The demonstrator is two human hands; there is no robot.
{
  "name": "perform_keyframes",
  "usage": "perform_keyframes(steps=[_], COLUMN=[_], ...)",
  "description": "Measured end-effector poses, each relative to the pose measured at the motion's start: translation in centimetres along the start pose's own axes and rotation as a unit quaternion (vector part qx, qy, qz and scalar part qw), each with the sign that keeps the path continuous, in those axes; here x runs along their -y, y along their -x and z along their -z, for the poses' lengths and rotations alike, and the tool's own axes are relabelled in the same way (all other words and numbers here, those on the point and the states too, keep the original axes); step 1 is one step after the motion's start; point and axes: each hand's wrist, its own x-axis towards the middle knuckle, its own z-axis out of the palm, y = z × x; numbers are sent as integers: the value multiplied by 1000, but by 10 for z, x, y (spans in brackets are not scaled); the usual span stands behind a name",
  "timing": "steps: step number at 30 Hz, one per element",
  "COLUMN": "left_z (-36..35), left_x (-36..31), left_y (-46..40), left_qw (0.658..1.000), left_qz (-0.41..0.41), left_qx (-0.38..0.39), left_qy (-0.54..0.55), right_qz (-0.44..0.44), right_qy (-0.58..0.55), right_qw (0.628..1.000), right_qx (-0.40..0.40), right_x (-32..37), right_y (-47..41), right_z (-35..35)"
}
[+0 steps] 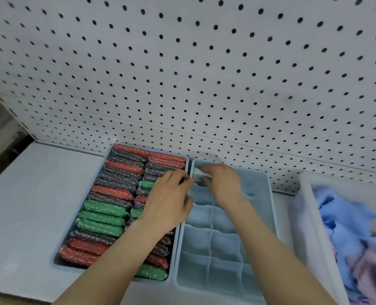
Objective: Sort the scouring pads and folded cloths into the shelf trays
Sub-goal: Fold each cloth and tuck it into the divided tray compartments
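A grey-blue tray [57,249] on the shelf is packed with two rows of red, green and grey glittery scouring pads [104,209]. To its right stands a divided tray [270,194] with empty compartments. My right hand [222,181] grips a small folded pale grey cloth [199,172] over the divided tray's far left compartment. My left hand [169,199] hovers over the border between the two trays, its fingertips touching the cloth's near end.
A white bin [310,216] at the right holds a loose heap of blue and pink cloths [345,219]. A white pegboard wall [182,73] rises right behind the trays. Bare grey shelf surface [24,205] lies to the left.
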Motion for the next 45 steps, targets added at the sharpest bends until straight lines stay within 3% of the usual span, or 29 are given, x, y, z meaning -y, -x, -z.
perform_keyframes(steps=[7, 13, 17, 21, 23, 25, 27, 31, 33, 36, 38, 41, 43, 45], left_z=[-4, 3, 5, 0, -3, -8, -12, -17, -15, -6, 3, 24, 43, 62], left_x=[1, -11, -24, -48, -59, -78, -99, -137, -153, -176, -193, -221, -235, -243], left_y=[-2, -3, -5, -7, -11, -16, -20, -27, -34, -46, -54, -64, -69, -73], left_qw=[1000, 999, 997, 997, 997, 998, 998, 998, 998, 996, 989, 959, 931, 904], left_qz=[7, 27, 43, 49, 58, 56, 53, 40, 17, -25, -57, -73, -72, -72], left_qx=[-4, 7, 8, -10, -4, 10, 14, 32, 50, 56, 41, 26, 38, 61], left_qy=[0, -27, -58, -58, -48, -27, 3, 31, 37, 59, 128, 271, 355, 417], right_qz=[41, 17, 38, 18, -36, -131, -231, -306, -300, -225, -161, -59, -9, 20], right_qy=[50, -11, -63, -89, -117, -125, -105, -80, -118, -243, -347, -512, -517, -490], right_qw=[998, 998, 997, 985, 964, 945, 944, 948, 945, 938, 914, 852, 853, 864], right_qx=[17, 68, -19, -147, -237, -274, -212, 43, 53, -99, -137, -97, -76, -111], right_x=[4, 3, -21, -88, -126, -166, -199, -221, -223, -226, -218, -203, -192, -181], right_y=[-9, 3, 30, 81, 104, 127, 140, 143, 142, 143, 150, 160, 168, 173], right_z=[-2, 5, 45, 89, 99, 102, 99, 86, 85, 99, 126, 173, 197, 213])
